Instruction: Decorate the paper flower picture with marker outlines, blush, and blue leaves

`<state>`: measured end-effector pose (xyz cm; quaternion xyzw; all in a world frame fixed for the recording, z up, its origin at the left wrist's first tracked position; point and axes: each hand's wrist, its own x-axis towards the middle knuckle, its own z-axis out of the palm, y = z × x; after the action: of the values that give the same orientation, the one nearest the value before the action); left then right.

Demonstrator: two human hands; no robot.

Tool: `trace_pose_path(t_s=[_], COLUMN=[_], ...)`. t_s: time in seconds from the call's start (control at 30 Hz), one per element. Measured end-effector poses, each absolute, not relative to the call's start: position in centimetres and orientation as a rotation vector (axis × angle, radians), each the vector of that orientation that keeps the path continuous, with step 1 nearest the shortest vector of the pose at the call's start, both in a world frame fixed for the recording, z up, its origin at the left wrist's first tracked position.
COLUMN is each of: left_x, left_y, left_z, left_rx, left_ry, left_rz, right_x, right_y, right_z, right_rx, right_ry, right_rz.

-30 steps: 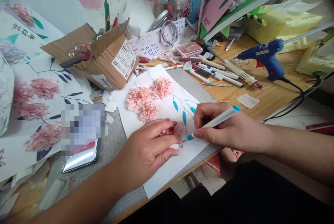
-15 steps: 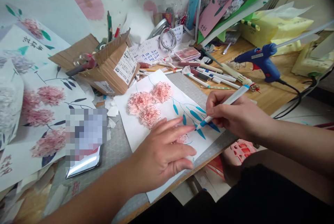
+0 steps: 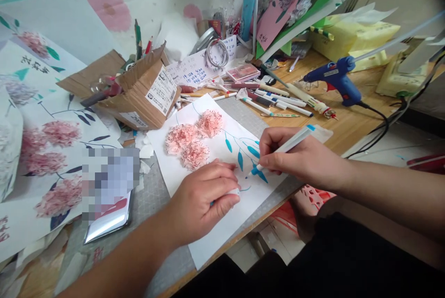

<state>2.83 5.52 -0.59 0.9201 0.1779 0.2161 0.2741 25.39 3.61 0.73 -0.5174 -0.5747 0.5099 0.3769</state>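
Observation:
A white marker with blue ends is gripped in my right hand, its tip at the sheet beside the blue leaves. My left hand rests on the lower part of the white sheet, fingers curled and pressed together. Something small and white shows between its thumb and fingers, too hidden to name. Three pink ruffled paper flowers sit on the sheet above my left hand. Blue leaves on thin stems spread to their right, partly behind my right hand.
A cardboard box with tools stands behind the sheet, near scattered markers. A blue glue gun lies on the right, its cord trailing. A phone and sheets with pink flowers are on the left.
My left hand has curled its outstretched fingers and now has a small white thing at its fingertips. My right hand and the marker have moved slightly left and down the stems. The view has shifted slightly.

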Motion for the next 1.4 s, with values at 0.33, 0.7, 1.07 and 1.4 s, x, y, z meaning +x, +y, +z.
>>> trace_pose_path(t_s=[0.33, 0.7, 1.07, 1.4], left_x=[2.4, 2.4, 2.4, 2.5], left_y=[5.6, 5.5, 5.5, 5.5], left_z=[-0.7, -0.7, -0.8, -0.4], left_rx=[2.415, 2.43, 2.409, 2.428], left_ry=[0.535, 0.538, 0.536, 0.544], left_rz=[0.556, 0.595, 0.58, 0.578], right_x=[24.8, 25.0, 25.5, 24.2], right_y=[3.6, 3.6, 3.1, 2.7], right_z=[0.5, 0.9, 0.9, 0.9], right_rx=[-1.271, -1.336, -1.263, -1.177], right_ry=[-1.742, -1.884, -1.619, -1.813], right_rz=[1.154, 1.041, 1.296, 1.336])
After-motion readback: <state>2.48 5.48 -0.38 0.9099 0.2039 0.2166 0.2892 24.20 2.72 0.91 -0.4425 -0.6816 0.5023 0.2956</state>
